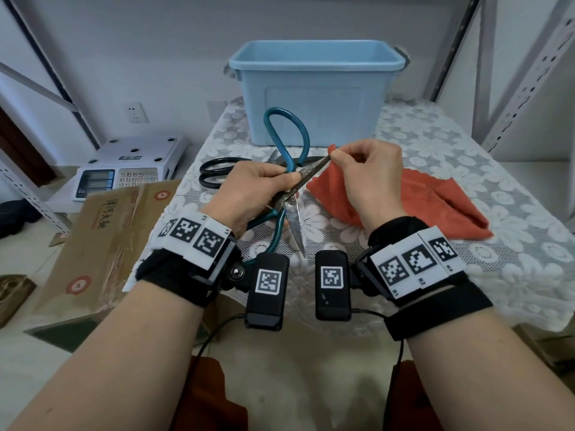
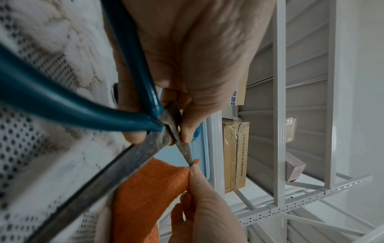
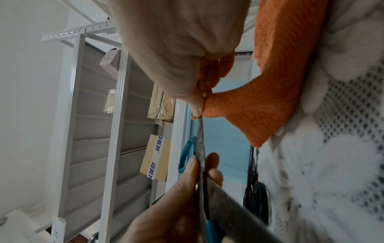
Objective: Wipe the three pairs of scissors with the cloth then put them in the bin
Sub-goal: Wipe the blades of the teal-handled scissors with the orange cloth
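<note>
Teal-handled scissors [image 1: 287, 144] are spread open above the table, and my left hand [image 1: 287, 178] grips them at the pivot. One rusty blade [image 2: 182, 148] points toward my right hand [image 1: 334, 155], which pinches a corner of the orange cloth [image 1: 435, 206] round that blade's tip. The other blade [image 1: 295, 225] points back at me. The rest of the cloth trails on the table. In the right wrist view the cloth [image 3: 270, 98] folds over the blade [image 3: 200, 139]. A black-handled pair [image 1: 214, 172] lies behind my left hand. The blue bin [image 1: 317, 88] stands at the back; its inside is hidden.
The table wears a white lace cover [image 1: 466, 275]. A cardboard box [image 1: 102, 244] and a weighing scale [image 1: 124, 169] sit to the left, below table height. Grey metal shelf uprights [image 1: 513, 73] rise at the right.
</note>
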